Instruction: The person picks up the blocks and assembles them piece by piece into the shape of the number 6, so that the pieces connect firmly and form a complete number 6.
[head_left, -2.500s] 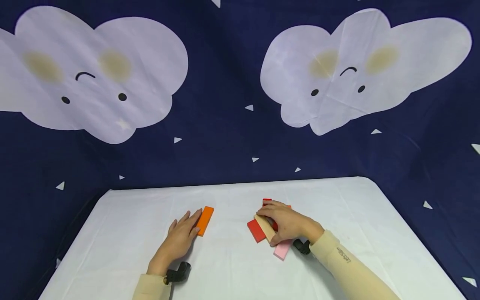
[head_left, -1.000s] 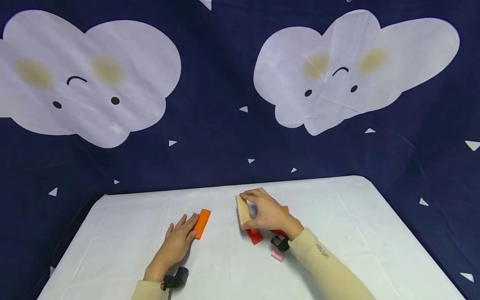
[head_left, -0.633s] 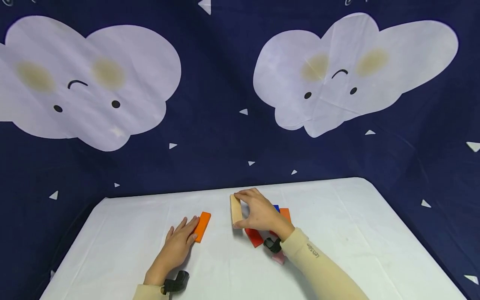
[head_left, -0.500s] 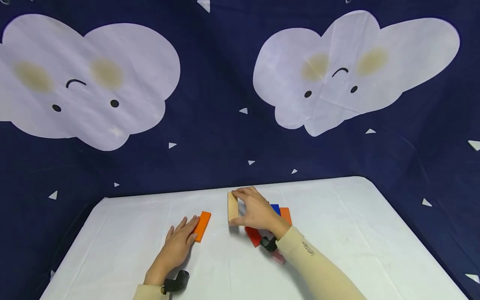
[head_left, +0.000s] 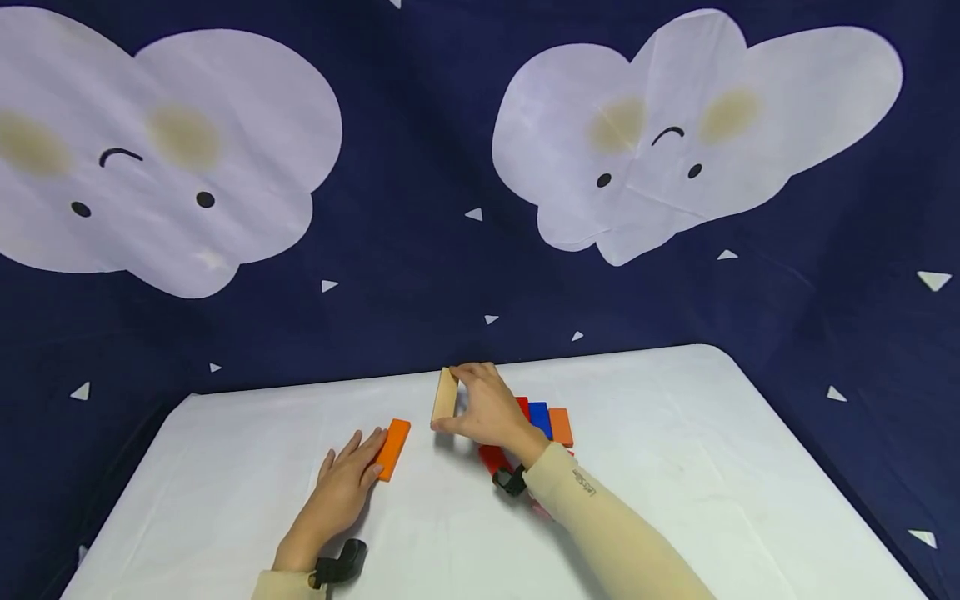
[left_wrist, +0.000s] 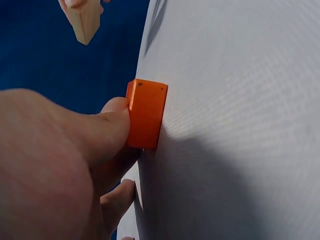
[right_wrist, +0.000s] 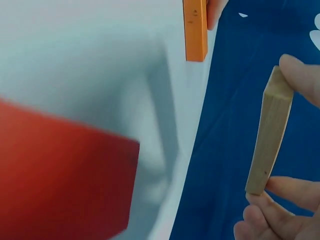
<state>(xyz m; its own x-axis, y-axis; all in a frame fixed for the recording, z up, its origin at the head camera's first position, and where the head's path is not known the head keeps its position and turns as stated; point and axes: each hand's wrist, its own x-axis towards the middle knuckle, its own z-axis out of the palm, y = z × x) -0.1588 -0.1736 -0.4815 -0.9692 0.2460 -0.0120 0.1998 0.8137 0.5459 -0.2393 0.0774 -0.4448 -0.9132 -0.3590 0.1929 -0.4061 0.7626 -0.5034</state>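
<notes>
My right hand pinches a plain wooden block between the thumb at one end and the fingers at the other. In the right wrist view the wooden block hangs clear of the cloth, its shadow falling apart from it. To the left, an orange block lies flat on the white table. Fairly straight fingers of my left hand rest along its left side. The left wrist view has that thumb touching the top of the orange block near one end.
Right of the wooden block lies a loose group: a red block, a blue block and an orange-red block. A pink block is mostly hidden under the right sleeve. The white table ends against a dark blue cloud-print curtain.
My right hand has lifted the wooden block off the group and carried it left and away, turning it slightly. Blue and orange-red blocks came into view. The left hand stays on the orange block.
</notes>
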